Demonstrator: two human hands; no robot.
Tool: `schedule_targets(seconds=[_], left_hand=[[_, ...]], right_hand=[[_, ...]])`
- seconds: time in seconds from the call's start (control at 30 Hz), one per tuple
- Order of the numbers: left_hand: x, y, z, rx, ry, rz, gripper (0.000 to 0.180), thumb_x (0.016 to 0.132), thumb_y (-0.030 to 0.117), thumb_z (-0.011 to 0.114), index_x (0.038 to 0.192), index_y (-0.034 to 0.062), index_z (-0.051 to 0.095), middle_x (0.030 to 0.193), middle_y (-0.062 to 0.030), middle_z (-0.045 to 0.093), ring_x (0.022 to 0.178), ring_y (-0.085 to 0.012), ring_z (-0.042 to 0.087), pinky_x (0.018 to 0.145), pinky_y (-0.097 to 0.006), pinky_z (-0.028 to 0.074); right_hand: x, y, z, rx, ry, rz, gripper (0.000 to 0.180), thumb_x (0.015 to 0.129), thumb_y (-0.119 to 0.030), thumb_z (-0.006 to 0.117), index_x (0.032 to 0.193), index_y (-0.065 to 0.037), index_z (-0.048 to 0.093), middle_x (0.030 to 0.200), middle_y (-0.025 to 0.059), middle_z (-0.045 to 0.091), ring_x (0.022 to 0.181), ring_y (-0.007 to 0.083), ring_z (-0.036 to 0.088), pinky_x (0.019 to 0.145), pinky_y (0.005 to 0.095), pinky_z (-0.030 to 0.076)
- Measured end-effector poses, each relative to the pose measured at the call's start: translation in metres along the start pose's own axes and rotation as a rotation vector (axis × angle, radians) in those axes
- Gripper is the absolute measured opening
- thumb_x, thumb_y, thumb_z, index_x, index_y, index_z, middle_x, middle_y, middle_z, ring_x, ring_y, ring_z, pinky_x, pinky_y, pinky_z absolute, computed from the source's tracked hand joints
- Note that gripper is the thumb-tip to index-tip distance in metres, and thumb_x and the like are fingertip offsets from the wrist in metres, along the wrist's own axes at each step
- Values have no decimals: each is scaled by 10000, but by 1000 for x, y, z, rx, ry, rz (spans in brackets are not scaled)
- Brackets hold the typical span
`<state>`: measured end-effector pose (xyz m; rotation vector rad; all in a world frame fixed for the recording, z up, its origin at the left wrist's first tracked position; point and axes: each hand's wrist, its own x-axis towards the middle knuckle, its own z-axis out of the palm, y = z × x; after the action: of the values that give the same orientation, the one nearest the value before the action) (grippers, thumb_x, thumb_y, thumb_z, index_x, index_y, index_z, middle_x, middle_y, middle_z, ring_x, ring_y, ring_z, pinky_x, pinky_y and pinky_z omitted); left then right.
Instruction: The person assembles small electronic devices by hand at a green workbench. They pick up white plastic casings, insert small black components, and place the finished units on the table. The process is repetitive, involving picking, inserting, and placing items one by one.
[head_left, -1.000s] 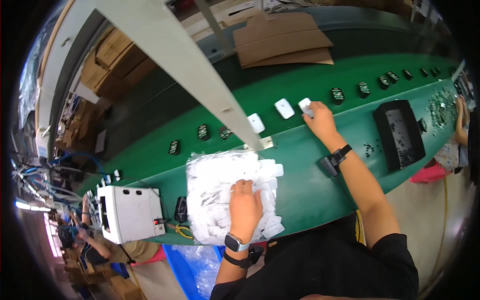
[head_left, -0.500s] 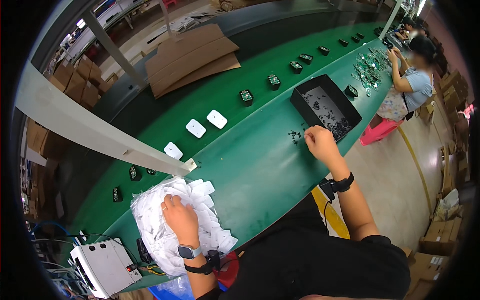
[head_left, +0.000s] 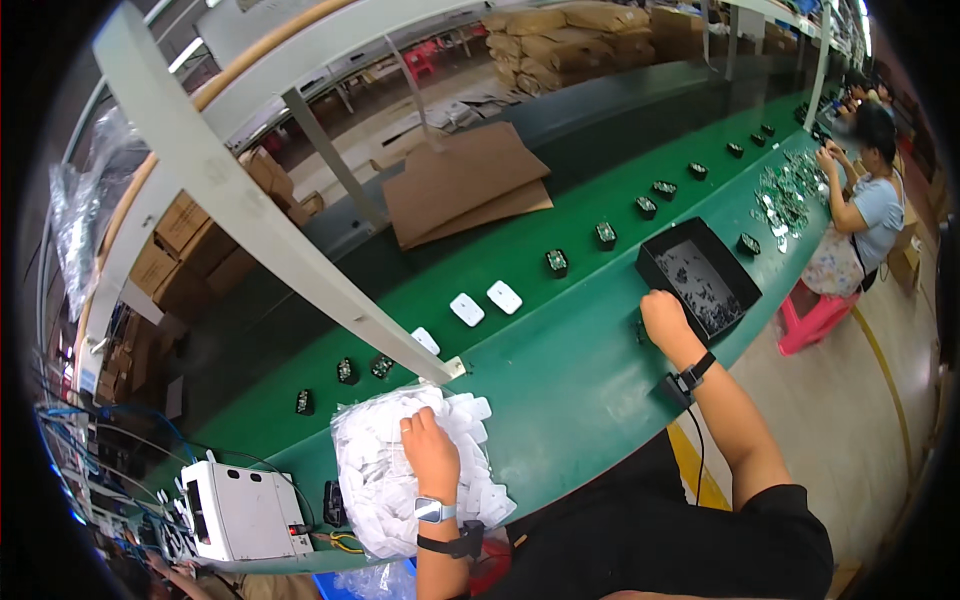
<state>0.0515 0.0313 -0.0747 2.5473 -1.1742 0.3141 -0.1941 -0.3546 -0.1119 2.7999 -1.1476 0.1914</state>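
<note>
My left hand (head_left: pixel 430 452) rests on a heap of white plastic covers (head_left: pixel 375 480) in a clear bag at the near left. Its fingers look slightly apart on the covers, with nothing plainly gripped. On the right, my right hand (head_left: pixel 668 322) is at the tabletop beside an open black box (head_left: pixel 748 290) holding many small black parts (head_left: pixel 700 280). Its fingers are bent together over a few loose black bits; what they pinch is hidden. Three white covers, one a flat white cover (head_left: pixel 466 309), lie on the green belt beyond the bench.
Black housings with green circuit boards (head_left: pixel 556 262) line the belt. A white upright post (head_left: pixel 290 245) slants across the left. A white machine (head_left: pixel 245 510) stands left of the bag. To the right, a seated co-worker (head_left: pixel 875 200) handles parts by piled circuit boards (head_left: pixel 785 200).
The whole view has shifted, so the bench appears lower and farther right. My right fingers have come closer over the loose black bits. My left hand stays on the white covers.
</note>
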Motion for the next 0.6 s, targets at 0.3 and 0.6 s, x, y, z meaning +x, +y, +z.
schedule_targets(seconds=[0.3, 0.6], left_hand=[[-13, 35, -47, -423, 276, 80, 222, 795, -85, 609, 994, 7, 643, 948, -128, 618, 926, -310, 567, 842, -405, 464], [-15, 88, -82, -1665, 113, -351, 403, 900, -87, 621, 1272, -51, 469, 1044, -162, 632, 757, -213, 693, 605, -301, 610]], right_hand=[[-8, -21, -48, 468, 310, -231, 87, 798, 39, 643, 879, 11, 657, 864, 188, 691, 802, 352, 683, 714, 401, 566], [-77, -149, -159, 1254, 336, -558, 137, 801, 27, 748, 919, 11, 679, 873, 125, 717, 756, 224, 701, 679, 307, 567]])
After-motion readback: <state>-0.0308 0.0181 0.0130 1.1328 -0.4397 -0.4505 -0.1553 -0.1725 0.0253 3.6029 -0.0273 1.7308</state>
